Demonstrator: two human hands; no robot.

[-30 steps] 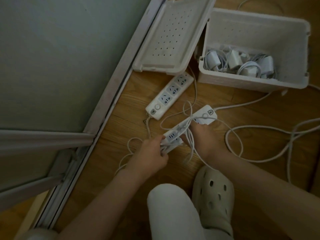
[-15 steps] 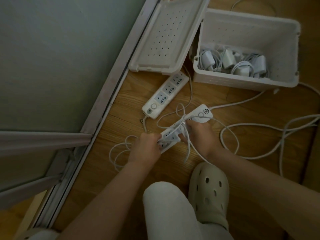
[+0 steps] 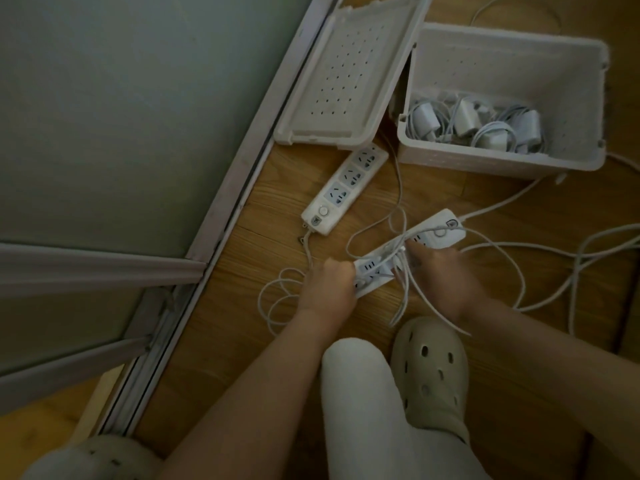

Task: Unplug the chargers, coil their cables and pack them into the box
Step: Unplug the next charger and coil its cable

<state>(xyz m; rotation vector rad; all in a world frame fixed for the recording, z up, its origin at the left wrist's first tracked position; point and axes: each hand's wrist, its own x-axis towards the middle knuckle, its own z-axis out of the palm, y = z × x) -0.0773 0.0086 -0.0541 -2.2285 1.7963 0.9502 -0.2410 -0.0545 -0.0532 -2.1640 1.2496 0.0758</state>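
A white power strip (image 3: 429, 235) lies slanted on the wooden floor, with thin white cables (image 3: 401, 292) looped over it. My left hand (image 3: 329, 285) grips its near end. My right hand (image 3: 446, 275) rests on the strip's middle, fingers among the cables; what they hold is hidden. The white perforated box (image 3: 502, 161) stands at the upper right with several coiled white chargers (image 3: 467, 123) inside. A loose cable coil (image 3: 277, 303) lies left of my left hand.
A second power strip (image 3: 343, 188) lies beside the box's open lid (image 3: 349, 71), which leans on a door frame (image 3: 242, 178). Thick white cords (image 3: 581, 258) trail right. My knee (image 3: 360, 403) and a beige clog (image 3: 433, 372) are below my hands.
Both hands have stayed on the power strip. My left hand slid a little along its near end, and the loose cable loops to its left have spread out on the floor.
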